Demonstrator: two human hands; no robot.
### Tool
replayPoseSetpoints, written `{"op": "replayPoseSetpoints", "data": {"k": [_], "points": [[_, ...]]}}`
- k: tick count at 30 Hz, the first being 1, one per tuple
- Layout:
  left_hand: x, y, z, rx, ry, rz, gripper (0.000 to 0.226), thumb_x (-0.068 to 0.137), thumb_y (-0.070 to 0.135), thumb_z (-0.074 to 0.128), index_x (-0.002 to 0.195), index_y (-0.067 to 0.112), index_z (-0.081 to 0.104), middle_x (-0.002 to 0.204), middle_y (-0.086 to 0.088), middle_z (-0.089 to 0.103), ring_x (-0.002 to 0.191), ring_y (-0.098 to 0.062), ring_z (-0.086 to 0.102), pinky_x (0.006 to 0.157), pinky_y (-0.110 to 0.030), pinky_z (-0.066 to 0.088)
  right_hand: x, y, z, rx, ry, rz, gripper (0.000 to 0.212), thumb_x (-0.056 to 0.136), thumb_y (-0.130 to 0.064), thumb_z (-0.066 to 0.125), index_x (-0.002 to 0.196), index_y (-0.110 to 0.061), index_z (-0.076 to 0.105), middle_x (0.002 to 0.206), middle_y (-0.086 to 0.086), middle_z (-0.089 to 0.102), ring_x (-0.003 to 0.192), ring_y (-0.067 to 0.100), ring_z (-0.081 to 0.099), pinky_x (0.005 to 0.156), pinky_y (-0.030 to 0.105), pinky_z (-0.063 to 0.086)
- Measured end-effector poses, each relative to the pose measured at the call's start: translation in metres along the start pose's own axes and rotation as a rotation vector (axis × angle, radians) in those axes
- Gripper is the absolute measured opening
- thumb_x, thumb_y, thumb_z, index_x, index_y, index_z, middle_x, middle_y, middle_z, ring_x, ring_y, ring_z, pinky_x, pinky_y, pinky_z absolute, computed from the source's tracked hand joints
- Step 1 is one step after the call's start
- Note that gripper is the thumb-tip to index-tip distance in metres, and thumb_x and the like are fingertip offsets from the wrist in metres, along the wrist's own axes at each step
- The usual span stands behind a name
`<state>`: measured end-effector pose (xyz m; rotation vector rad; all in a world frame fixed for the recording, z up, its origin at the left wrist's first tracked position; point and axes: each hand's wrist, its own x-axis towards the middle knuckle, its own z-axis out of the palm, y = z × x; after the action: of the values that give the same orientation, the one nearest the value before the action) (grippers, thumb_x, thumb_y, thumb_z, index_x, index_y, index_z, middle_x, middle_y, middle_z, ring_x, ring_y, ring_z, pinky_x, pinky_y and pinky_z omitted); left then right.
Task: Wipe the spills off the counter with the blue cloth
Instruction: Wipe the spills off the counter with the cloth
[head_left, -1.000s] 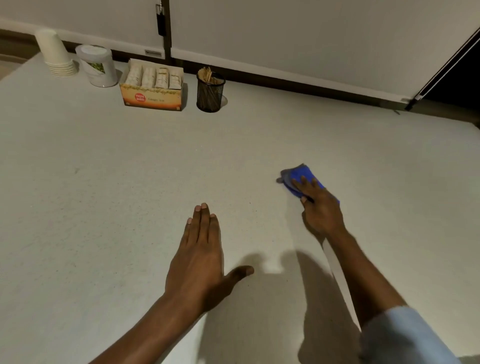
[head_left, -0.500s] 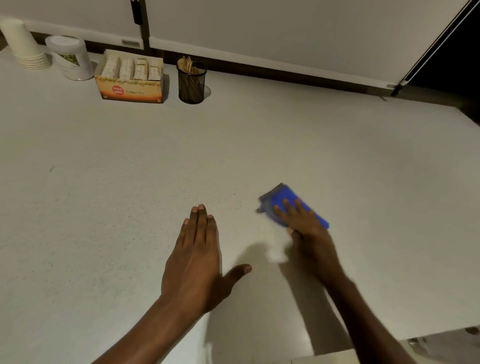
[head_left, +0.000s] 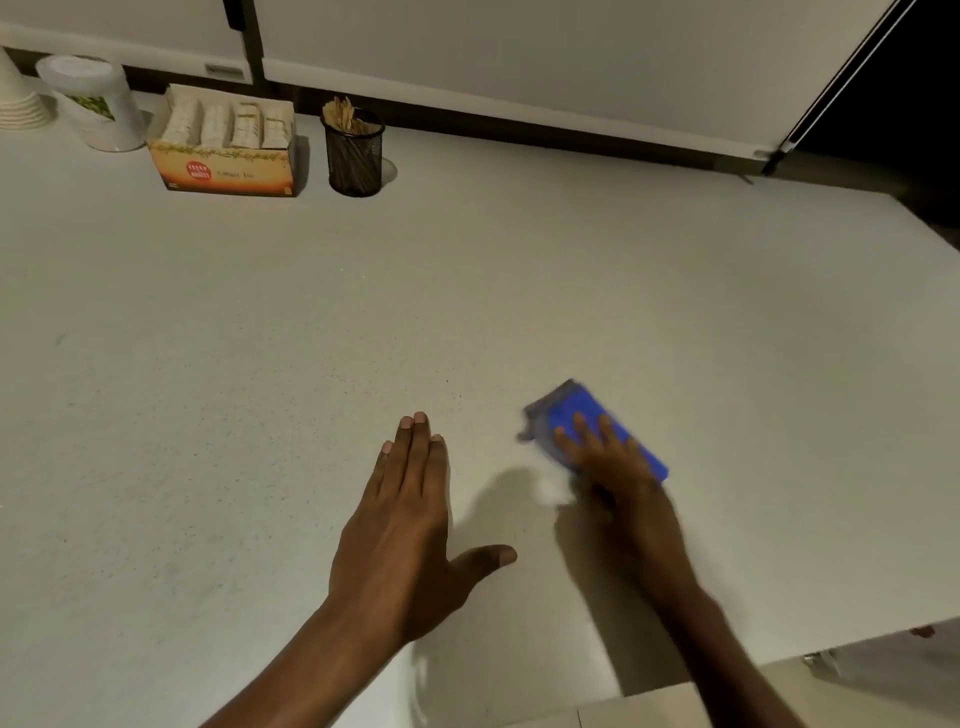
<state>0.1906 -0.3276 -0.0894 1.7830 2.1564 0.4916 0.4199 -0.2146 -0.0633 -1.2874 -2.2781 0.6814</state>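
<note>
A folded blue cloth (head_left: 574, 410) lies flat on the pale speckled counter (head_left: 260, 338), right of centre. My right hand (head_left: 618, 467) presses down on the cloth with spread fingers and looks motion-blurred. My left hand (head_left: 405, 525) rests palm-down on the counter to the left of the cloth, holding nothing, with the thumb pointing right. I cannot make out any spill on the surface; a bright patch sits just below the cloth's near-left corner.
Along the back edge stand a stack of paper cups (head_left: 18, 98), a white lidded tub (head_left: 93, 104), an orange carton of sachets (head_left: 228, 145) and a black mesh holder with wooden sticks (head_left: 354, 153). The counter's front edge (head_left: 779, 660) runs lower right.
My right hand has drawn the blue cloth toward me across the counter. My left hand has stayed flat in the same spot. The view has tilted slightly, showing the counter's front edge.
</note>
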Motion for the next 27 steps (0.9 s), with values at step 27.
{"op": "replayPoseSetpoints", "data": {"k": [27], "points": [[-0.001, -0.058, -0.033, -0.019, 0.030, -0.124, 0.149, 0.065, 0.111, 0.022, 0.166, 0.012, -0.025, 0.177, -0.010, -0.034, 0.165, -0.022, -0.031, 0.137, -0.038, -0.011, 0.008, -0.071, 0.052, -0.139, -0.194, -0.108, 0.069, 0.095, 0.007, 0.060, 0.152, -0.024, 0.035, 0.164, 0.000, 0.022, 0.156, 0.030, 0.013, 0.124, 0.053, 0.029]]}}
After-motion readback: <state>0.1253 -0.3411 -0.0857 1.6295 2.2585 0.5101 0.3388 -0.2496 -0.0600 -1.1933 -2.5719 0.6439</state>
